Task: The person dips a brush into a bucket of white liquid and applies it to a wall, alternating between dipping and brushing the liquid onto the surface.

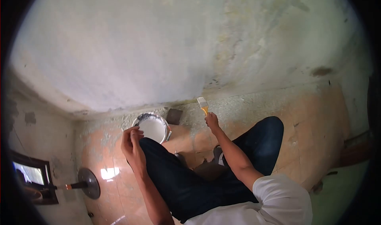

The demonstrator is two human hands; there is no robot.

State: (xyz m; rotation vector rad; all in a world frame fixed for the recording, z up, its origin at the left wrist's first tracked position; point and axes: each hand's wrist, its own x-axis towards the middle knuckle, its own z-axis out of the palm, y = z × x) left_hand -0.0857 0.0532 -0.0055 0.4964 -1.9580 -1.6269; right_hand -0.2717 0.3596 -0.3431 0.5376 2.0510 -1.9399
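Observation:
My right hand [211,120] holds a paint brush [203,104] by its orange handle, bristles pointing up near the base of the wall [139,46]. A bucket [151,126] of white paint stands on the floor by the wall, just beyond my left knee. My left hand [131,144] rests on that knee right beside the bucket's rim, fingers curled, with nothing visible in it. I squat on the floor in dark trousers.
The wall's left part looks freshly white, the right part is stained and greenish. A dark square piece [174,115] lies next to the bucket. A round metal lid [89,183] with a second brush [65,187] on it lies at lower left, near a small window [29,173].

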